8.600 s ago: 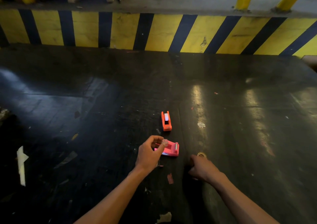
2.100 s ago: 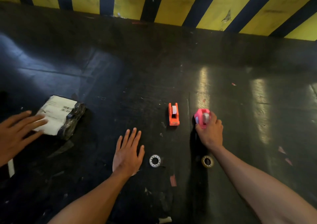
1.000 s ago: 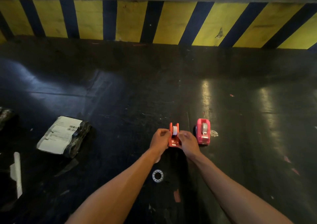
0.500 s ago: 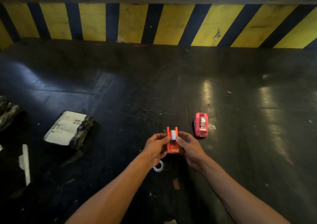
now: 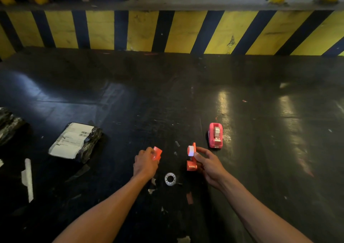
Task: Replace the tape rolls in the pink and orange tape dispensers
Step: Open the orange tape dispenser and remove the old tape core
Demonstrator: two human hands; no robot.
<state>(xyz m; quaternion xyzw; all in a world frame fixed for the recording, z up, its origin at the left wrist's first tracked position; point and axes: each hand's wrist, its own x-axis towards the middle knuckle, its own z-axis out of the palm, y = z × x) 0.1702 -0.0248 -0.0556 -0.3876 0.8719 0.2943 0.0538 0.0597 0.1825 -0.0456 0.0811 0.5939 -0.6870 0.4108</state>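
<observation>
The orange tape dispenser is split in two. My left hand [image 5: 146,163] grips one orange half [image 5: 157,153], pulled off to the left. My right hand [image 5: 209,165] holds the other orange half [image 5: 192,160], which carries a white tape roll [image 5: 190,150] on its side. The pink tape dispenser [image 5: 215,134] stands on the dark floor just beyond my right hand, whole, with a roll inside. A small clear tape roll [image 5: 170,178] lies flat on the floor between my two wrists.
A wrapped parcel with a white label [image 5: 74,142] lies to the left, another dark wrapped bundle [image 5: 8,123] at the far left edge. Scraps of white tape [image 5: 28,179] dot the floor. A yellow and black striped kerb [image 5: 176,32] runs across the back.
Half a second ago both hands held the orange dispenser in one piece. It has since come apart, my left hand drawing one half away to the left.
</observation>
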